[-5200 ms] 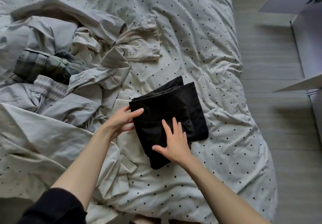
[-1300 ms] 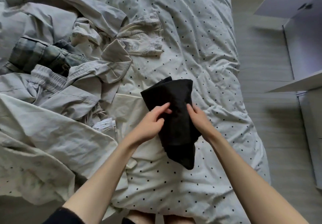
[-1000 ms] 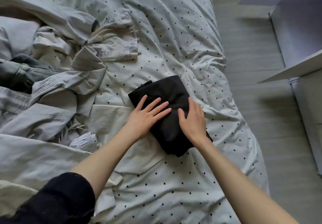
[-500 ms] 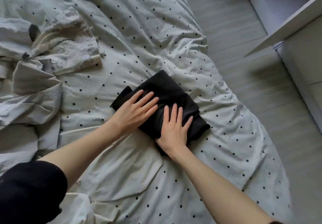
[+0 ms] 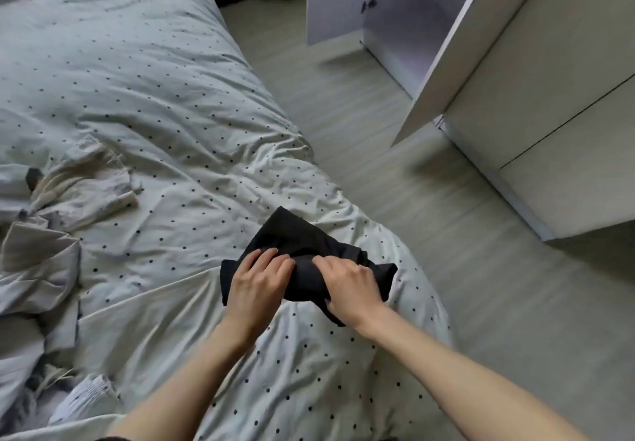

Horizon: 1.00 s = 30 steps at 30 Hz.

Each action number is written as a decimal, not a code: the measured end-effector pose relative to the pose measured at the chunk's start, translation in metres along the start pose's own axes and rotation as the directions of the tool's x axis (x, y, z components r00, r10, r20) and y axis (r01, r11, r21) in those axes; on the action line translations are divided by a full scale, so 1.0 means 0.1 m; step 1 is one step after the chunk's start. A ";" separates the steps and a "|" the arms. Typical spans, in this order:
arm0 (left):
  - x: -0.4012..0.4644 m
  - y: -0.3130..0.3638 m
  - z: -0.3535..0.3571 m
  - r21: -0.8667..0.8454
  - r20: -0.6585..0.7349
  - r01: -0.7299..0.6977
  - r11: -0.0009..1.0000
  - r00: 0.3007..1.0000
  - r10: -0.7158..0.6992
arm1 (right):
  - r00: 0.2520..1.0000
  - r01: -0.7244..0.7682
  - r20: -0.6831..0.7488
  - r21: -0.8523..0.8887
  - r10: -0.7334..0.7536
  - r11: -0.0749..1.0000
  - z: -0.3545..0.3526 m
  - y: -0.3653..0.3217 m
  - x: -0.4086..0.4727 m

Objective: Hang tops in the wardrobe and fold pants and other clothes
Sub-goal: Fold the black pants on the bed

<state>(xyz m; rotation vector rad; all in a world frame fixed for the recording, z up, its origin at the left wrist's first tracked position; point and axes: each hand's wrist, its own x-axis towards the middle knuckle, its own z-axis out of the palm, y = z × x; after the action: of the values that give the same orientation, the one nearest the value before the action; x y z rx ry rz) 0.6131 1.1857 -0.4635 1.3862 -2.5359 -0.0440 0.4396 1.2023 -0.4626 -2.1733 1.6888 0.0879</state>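
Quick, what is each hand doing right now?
Left hand: fingers curled, gripping the folded black cloth garment on the bed.
Right hand: fingers curled, gripping the same garment.

The folded black matt cloth garment (image 5: 302,255) lay on a wrinkled, dotted pale cotton-like duvet (image 5: 171,104); beside the duvet stood smooth, matt white wardrobe doors (image 5: 446,62).

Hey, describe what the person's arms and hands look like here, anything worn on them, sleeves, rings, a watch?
Both forearms are bare up to the frame's bottom edge. The left hand and right hand show no gloves, and no rings, watch or bracelet can be seen. A sliver of dark fabric by the left arm at the bottom edge may be a pushed-up sleeve, too little to tell.
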 end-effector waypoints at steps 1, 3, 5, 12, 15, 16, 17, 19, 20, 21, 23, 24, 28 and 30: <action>0.05 0.16 -0.02 -0.015 0.006 0.002 1.000 1.000 -0.002 | 1.000 -0.007 0.002 -0.009 0.007 1.000 -0.07 0.12 -0.11; 0.28 0.60 -0.08 -0.042 -0.002 -0.038 0.998 0.999 0.037 | 0.998 -0.054 -0.034 -0.016 0.053 0.998 -0.29 0.50 -0.39; 0.63 1.04 -0.14 -0.043 -0.030 -0.112 0.993 0.993 0.110 | 0.991 -0.109 -0.081 -0.043 0.105 0.993 -0.55 0.93 -0.63; 1.99 2.77 -0.22 -0.028 -0.099 -0.206 0.978 0.974 0.202 | 0.969 -0.176 -0.202 -0.166 0.141 0.970 -1.58 2.73 -1.38; 2.37 3.33 -0.20 -0.009 -0.144 -0.251 0.968 0.958 0.247 | 0.957 -0.151 -0.275 -0.183 0.097 0.971 -1.94 3.32 -1.63; 2.49 3.48 -0.19 0.006 -0.171 -0.255 0.967 0.952 0.252 | 0.944 -0.157 -0.316 -0.187 0.092 0.970 -2.02 3.48 -1.70; 2.67 3.66 -0.18 0.012 -0.197 -0.258 0.966 0.947 0.255 | 0.929 -0.163 -0.361 -0.220 0.075 0.962 -2.13 3.70 -1.76; 2.85 3.74 -0.19 0.050 -0.247 -0.258 0.965 0.933 0.263 | 0.876 -0.165 -0.482 -0.285 0.007 0.944 -2.24 3.86 -1.72; 2.97 3.79 -0.17 0.067 -0.266 -0.265 0.962 0.925 0.273 | 0.853 -0.157 -0.522 -0.311 -0.030 0.937 -2.31 3.98 -1.68; 3.08 3.79 -0.18 0.086 -0.286 -0.265 0.960 0.917 0.279 | 0.829 -0.146 -0.554 -0.336 -0.071 0.930 -2.37 4.06 -1.60; 3.28 3.74 -0.23 0.121 -0.319 -0.237 0.964 0.910 0.264 | 0.801 -0.114 -0.583 -0.373 -0.137 0.921 -2.53 4.18 -1.39; 3.37 3.68 -0.27 0.137 -0.330 -0.217 0.967 0.910 0.251 | 0.796 -0.095 -0.583 -0.385 -0.162 0.918 -2.63 4.20 -1.27; 3.70 3.29 -0.43 0.188 -0.364 -0.135 0.973 0.910 0.197 | 0.752 -0.001 -0.587 -0.455 -0.300 0.890 -2.99 4.11 -0.68; 3.91 3.01 -0.52 0.211 -0.384 -0.092 0.973 0.908 0.169 | 0.714 0.012 -0.611 -0.479 -0.343 0.878 -3.18 4.03 -0.30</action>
<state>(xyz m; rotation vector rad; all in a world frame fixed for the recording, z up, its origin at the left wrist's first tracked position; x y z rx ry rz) 0.1757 1.0300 -0.2895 1.1372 -2.3188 0.4700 -0.0073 1.0424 -0.2655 -2.9743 1.9345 -0.5047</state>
